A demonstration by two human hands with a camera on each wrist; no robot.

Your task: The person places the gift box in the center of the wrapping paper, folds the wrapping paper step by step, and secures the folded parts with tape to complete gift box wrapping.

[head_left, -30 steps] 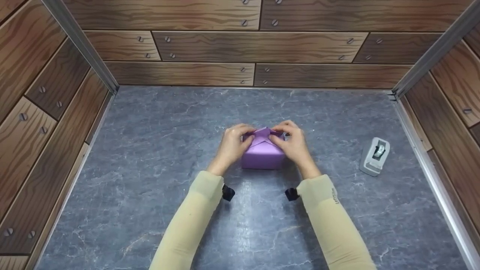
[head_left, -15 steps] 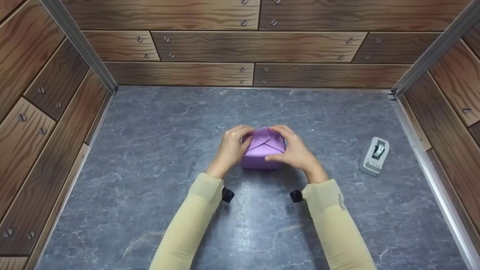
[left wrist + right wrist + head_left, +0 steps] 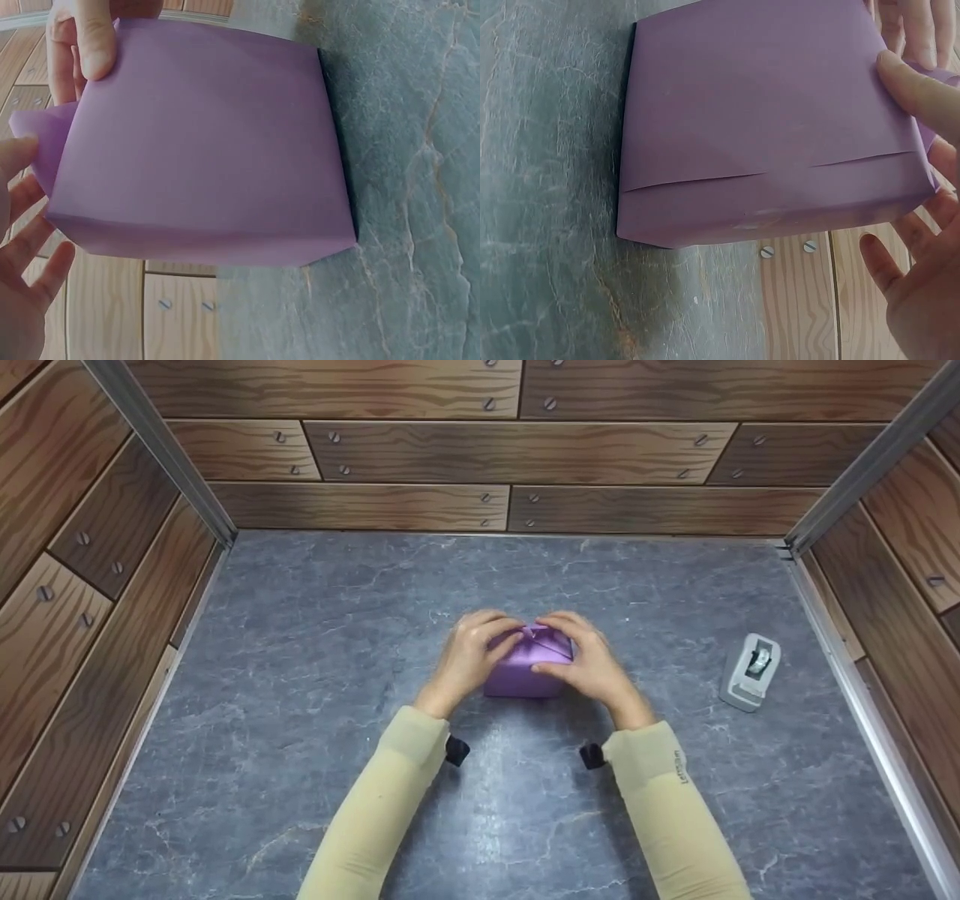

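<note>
A purple paper box (image 3: 519, 679) stands on the grey marbled table, its top closed by folded flaps. My left hand (image 3: 466, 656) pinches a raised top flap (image 3: 52, 135) between thumb and fingers, as the left wrist view shows. From the right, my right hand (image 3: 598, 669) holds the box, thumb (image 3: 909, 86) against the front face near the upper edge and fingers over the far side of the top. In the right wrist view a paper seam runs along the box's side. The two hands hide much of the folded top.
A grey tape dispenser (image 3: 751, 673) with a roll of clear tape stands on the right part of the table (image 3: 315, 607). Wood-patterned panels (image 3: 517, 454) wall the back and both sides, with metal rails at the corners. Black wrist cameras (image 3: 457, 750) hang below the sleeves.
My right hand has let go of the top flaps and shifted its thumb down to the box's front. My left hand has moved inward over the top to the flap's peak.
</note>
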